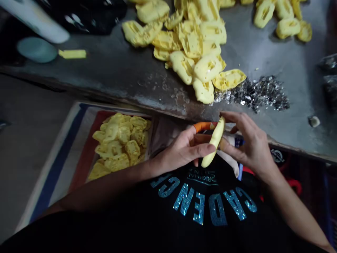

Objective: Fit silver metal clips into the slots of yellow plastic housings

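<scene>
A yellow plastic shell part is held on edge between my two hands, just off the table's front edge and above my lap. My left hand pinches its lower part between thumb and fingers; an orange cover wraps one finger. My right hand has its fingertips at the upper end and the thumb against the side. On the metal table, closest to my hands, lies a heap of small shiny metal pieces. Beside it is a pile of similar yellow shells, some with their hollow side up.
More yellow shells lie at the back right of the table. A yellow strip and a grey-green oval object sit at the left. Below the table edge, a container of yellow shells stands on a striped surface.
</scene>
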A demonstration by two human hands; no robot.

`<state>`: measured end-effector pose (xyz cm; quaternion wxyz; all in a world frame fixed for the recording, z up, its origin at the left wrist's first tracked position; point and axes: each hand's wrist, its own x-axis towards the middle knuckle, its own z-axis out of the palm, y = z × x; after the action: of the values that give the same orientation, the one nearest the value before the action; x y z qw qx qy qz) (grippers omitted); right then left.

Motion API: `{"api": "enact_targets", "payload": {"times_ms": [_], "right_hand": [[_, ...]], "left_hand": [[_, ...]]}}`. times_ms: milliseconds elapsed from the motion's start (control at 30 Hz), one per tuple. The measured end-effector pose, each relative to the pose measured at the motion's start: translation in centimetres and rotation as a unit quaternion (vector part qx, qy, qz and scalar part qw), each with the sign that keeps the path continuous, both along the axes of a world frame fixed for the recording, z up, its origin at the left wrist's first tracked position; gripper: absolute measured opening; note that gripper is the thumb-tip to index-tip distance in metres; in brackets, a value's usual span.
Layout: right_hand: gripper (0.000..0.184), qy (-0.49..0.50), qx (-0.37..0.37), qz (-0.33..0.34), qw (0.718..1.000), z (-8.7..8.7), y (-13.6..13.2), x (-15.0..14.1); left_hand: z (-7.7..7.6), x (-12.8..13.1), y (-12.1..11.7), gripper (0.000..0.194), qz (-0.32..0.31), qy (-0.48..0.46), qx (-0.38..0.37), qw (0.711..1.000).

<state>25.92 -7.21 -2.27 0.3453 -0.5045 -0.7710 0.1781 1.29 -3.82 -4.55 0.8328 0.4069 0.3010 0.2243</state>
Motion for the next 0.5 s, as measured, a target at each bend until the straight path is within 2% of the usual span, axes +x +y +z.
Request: {"api": "enact_targets", "payload": {"times_ms": [133, 233, 400, 500], "right_hand": [[0.059, 0.004, 0.076, -0.035, 0.996, -1.3, -0.4, -1.1], [0.062, -0.005, 0.118, -0.040, 0.992, -1.7, -0.1, -1.6], [0.065, -0.049, 0.158, -0.022, 0.986, -1.1, 1.3, -3.7], [0.065, -0.053, 0.143, 0.010, 0.988, -1.0, 3.0, -4.5]], "left_hand": [[0.0, -1.1, -0.1, 0.086, -0.001, 0.056, 0.067, 0.996], [-0.2, -2.0, -0.1, 0.080, 0.016, 0.068, 0.076, 0.995], [-0.5, -2.9, 0.5, 0.057, 0.086, 0.069, 0.085, 0.990], [-1.1, -4.1, 0.9, 0.043, 0.137, 0.061, 0.074, 0.986]]}}
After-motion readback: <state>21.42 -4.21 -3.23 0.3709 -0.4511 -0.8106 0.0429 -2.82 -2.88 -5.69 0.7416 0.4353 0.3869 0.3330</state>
